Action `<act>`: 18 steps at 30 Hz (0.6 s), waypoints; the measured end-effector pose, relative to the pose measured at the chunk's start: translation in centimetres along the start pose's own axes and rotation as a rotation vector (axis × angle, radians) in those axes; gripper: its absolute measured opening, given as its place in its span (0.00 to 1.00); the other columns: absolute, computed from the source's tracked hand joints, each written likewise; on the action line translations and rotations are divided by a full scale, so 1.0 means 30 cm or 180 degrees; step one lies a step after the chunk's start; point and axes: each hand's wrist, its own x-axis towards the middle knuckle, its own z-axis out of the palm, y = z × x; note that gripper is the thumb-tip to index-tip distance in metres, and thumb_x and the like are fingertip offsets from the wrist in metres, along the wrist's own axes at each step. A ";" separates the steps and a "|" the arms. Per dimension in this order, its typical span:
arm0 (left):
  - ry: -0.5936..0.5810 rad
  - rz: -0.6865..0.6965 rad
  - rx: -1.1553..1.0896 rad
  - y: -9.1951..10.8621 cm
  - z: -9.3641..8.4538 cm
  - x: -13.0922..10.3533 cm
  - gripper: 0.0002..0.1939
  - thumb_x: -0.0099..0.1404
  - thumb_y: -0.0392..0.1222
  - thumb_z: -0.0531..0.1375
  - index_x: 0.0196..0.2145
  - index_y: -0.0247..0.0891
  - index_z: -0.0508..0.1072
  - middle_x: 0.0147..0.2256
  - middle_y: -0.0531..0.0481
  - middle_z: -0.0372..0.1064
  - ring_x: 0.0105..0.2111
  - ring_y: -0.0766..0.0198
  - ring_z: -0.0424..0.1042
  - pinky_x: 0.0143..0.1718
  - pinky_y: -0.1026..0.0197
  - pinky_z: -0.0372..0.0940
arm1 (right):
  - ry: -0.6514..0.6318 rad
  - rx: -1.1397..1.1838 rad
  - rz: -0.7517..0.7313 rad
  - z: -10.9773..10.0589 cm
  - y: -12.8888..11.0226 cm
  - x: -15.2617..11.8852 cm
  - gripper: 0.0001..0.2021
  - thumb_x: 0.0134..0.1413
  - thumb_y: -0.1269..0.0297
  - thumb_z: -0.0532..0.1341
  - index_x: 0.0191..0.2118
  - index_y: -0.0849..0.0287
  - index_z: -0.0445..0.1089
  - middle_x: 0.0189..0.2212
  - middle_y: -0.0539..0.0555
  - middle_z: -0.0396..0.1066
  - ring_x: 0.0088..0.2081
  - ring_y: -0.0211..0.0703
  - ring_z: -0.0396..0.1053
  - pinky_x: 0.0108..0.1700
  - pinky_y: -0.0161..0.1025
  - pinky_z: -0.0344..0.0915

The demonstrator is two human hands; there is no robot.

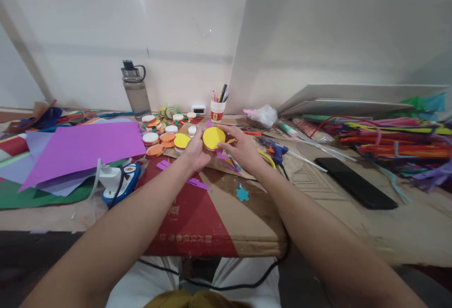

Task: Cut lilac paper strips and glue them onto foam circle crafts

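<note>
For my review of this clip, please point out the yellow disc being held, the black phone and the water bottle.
Yellow disc (213,138): head view, middle of its flat yellow face.
Black phone (355,183): head view, middle of its upper face.
Water bottle (136,95): head view, on its see-through body.

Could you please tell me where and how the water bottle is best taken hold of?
Probably around the upper body of the water bottle, just below the lid, coming from the front: it stands upright, and its side looks round. The loop on the lid's right offers another hold. Stay high, as round pieces and a purple sheet lie near its base.
</note>
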 end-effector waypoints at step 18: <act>-0.0217 0.0894 0.0141 -0.024 0.009 -0.011 0.30 0.68 0.59 0.43 0.43 0.34 0.75 0.34 0.42 0.76 0.38 0.60 0.75 0.33 0.64 0.69 | 0.0414 -0.1118 -0.0628 0.036 -0.007 -0.023 0.30 0.48 0.63 0.67 0.58 0.50 0.62 0.53 0.61 0.60 0.55 0.57 0.57 0.53 0.59 0.61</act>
